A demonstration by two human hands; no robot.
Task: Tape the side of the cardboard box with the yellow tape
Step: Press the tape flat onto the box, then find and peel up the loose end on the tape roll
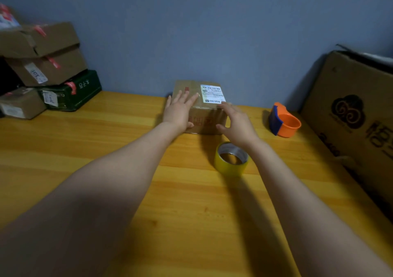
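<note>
A small cardboard box [204, 115] with a white shipping label on top stands against the blue wall at the far middle of the wooden table [106, 153]. My left hand [179, 110] lies flat on the box's top left corner, fingers spread. My right hand [236, 123] hovers open at the box's near right corner, fingers curved, holding nothing. A roll of yellow tape [230, 159] lies flat on the table just in front of the box, under my right wrist.
An orange and blue tape dispenser [284, 122] sits to the right of the box. A large cardboard carton [357, 115] leans along the right edge. Several stacked parcels, including a dark green one [72, 91], fill the far left corner.
</note>
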